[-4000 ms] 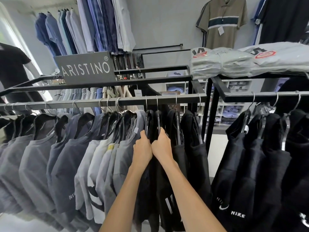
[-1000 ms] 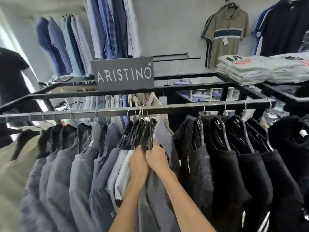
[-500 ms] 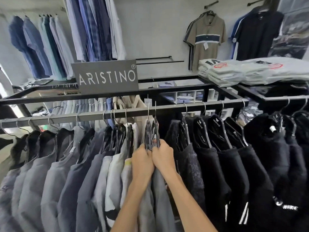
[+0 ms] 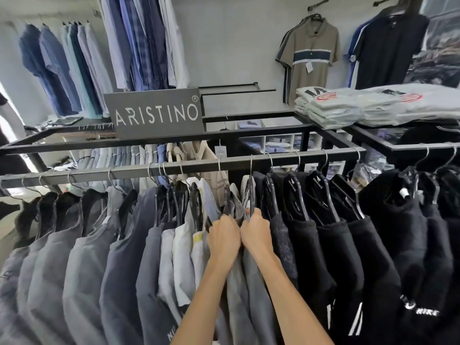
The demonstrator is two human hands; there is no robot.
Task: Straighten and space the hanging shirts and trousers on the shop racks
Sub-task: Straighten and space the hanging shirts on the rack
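Shop racks fill the head view, with a grey ARISTINO sign point(image 4: 155, 113) standing on the black frame at upper centre and folded packs point(image 4: 373, 105) stacked at upper right. Below it, a metal rail point(image 4: 199, 168) runs across the middle of the frame, hung with grey shirts point(image 4: 82, 257) at left and black shirts point(image 4: 336, 245) at right. At centre, the left hand point(image 4: 224, 235) and the right hand point(image 4: 256, 232) meet knuckle to knuckle, each clenched on the shoulder of its own dark hanger point(image 4: 251, 195) between the pale and the black garments. The gripped shirts hang directly above and beneath the fists, their hooks on the rail at centre. Spacing looks partly done: the black shirts to the right hang at fairly even gaps, while a tight bunch of pale shirts point(image 4: 184, 245) just left of the hands seems to await separating. No trousers can be made out on this rail.
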